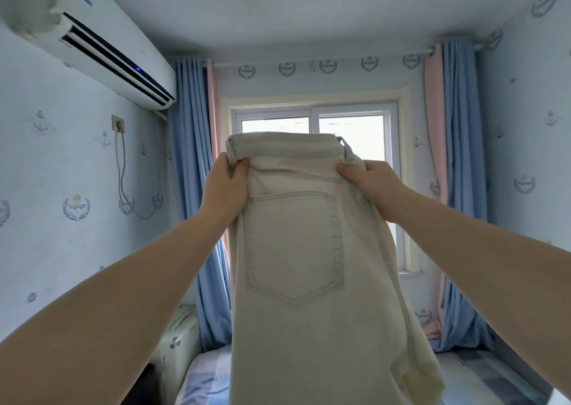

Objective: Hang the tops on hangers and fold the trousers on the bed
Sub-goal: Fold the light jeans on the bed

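Note:
A pair of pale, off-white denim trousers [296, 250] hangs in the air in front of me, doubled lengthwise with one back pocket facing me. My left hand [225, 185] pinches the waistband at its left edge. My right hand [370, 182] grips the waistband at its right edge, by the belt loop. Both arms are raised and stretched forward. The legs drop out of the bottom of the view, hiding their ends. Below them lies the bed [482, 373] with a blue patterned sheet. No tops or hangers are visible.
A window [349, 123] stands straight ahead between blue and pink curtains [191, 188]. An air conditioner [102, 43] is mounted high on the left wall, with a socket and cable [119, 126] below it. A white cabinet [179, 343] stands at the bed's left side.

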The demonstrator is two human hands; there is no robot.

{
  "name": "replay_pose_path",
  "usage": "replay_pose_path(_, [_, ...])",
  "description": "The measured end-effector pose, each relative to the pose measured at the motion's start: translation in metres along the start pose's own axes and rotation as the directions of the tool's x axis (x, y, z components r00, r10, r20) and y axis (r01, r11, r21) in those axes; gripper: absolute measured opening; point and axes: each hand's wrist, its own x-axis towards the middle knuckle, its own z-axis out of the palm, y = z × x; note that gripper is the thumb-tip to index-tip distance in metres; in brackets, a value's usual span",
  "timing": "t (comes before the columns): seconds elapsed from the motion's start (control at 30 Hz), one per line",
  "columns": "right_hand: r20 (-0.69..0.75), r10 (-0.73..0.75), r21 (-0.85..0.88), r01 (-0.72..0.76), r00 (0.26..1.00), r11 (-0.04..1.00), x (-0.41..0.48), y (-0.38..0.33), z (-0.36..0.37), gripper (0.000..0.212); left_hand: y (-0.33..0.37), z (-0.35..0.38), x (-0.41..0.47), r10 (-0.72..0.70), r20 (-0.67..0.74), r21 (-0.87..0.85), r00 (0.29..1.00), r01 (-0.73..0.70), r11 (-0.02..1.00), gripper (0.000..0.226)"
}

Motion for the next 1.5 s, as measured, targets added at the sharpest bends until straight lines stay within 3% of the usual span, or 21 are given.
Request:
replay_pose_path(0.2, [0.023, 0.113, -0.017, -0.112, 0.993, 0.994, -0.001, 0.066, 0.039, 0.027, -0.073, -0.003, -0.026, -0.113, 0.034, 0.004, 0.993, 0.113, 0.994, 0.020])
replay_pose_path(0.43, [0.043, 0.323, -0.043, -0.321, 0.945, 0.946, 0.000, 0.218, 0.107, 0.014, -0.233, 0.010, -0.070, -0.337, 0.166, 0.020, 0.927, 0.338, 0.941, 0.017])
replay_pose_path(0.53, [0.074, 0.436, -0.106, -0.427, 0.897, 0.898, -0.003, 0.309, 0.143, 0.011, -0.326, 0.017, -0.099, -0.431, 0.252, 0.038, 0.867, 0.436, 0.899, 0.012])
replay_pose_path(0.67, [0.060, 0.602, -0.195, -0.582, 0.796, 0.789, -0.014, 0.445, 0.199, 0.013, -0.461, 0.028, -0.156, -0.600, 0.328, 0.082, 0.729, 0.611, 0.787, 0.012])
replay_pose_path(0.77, [0.009, 0.706, -0.299, -0.672, 0.708, 0.678, -0.026, 0.547, 0.243, 0.015, -0.563, 0.036, -0.209, -0.742, 0.342, 0.133, 0.577, 0.752, 0.646, 0.012])
replay_pose_path(0.87, [-0.072, 0.744, -0.435, -0.692, 0.665, 0.576, -0.034, 0.653, 0.289, 0.023, -0.657, 0.049, -0.254, -0.851, 0.309, 0.177, 0.424, 0.854, 0.489, 0.015])
replay_pose_path(0.93, [-0.130, 0.756, -0.571, -0.671, 0.642, 0.472, -0.035, 0.714, 0.318, 0.029, -0.719, 0.058, -0.278, -0.893, 0.273, 0.219, 0.359, 0.880, 0.421, 0.011])
replay_pose_path(0.97, [-0.162, 0.755, -0.613, -0.664, 0.636, 0.428, -0.034, 0.743, 0.331, 0.029, -0.752, 0.063, -0.288, -0.906, 0.252, 0.250, 0.339, 0.882, 0.399, 0.012])
replay_pose_path(1.07, [-0.190, 0.747, -0.601, -0.677, 0.637, 0.425, -0.026, 0.820, 0.364, 0.031, -0.846, 0.081, -0.311, -0.927, 0.200, 0.313, 0.317, 0.876, 0.367, 0.027])
replay_pose_path(1.23, [-0.203, 0.735, -0.557, -0.694, 0.647, 0.457, -0.015, 0.936, 0.395, 0.027, -0.953, 0.120, -0.336, -0.974, 0.111, 0.246, 0.198, 0.944, 0.220, 0.017])
replay_pose_path(1.3, [-0.186, 0.748, -0.469, -0.727, 0.637, 0.502, -0.018, 0.965, 0.402, 0.011, -0.978, 0.130, -0.348, -0.969, 0.141, 0.243, 0.200, 0.942, 0.230, 0.040])
replay_pose_path(1.37, [-0.137, 0.805, -0.373, -0.783, 0.578, 0.498, -0.030, 0.982, 0.405, 0.035, -0.982, 0.133, -0.362, -0.958, 0.188, 0.308, 0.218, 0.913, 0.268, 0.063])
replay_pose_path(1.5, [0.010, 0.871, -0.398, -0.797, 0.492, 0.455, -0.083, 0.984, 0.401, 0.057, -0.966, 0.124, -0.406, -0.950, 0.267, 0.378, 0.162, 0.889, 0.257, 0.063])
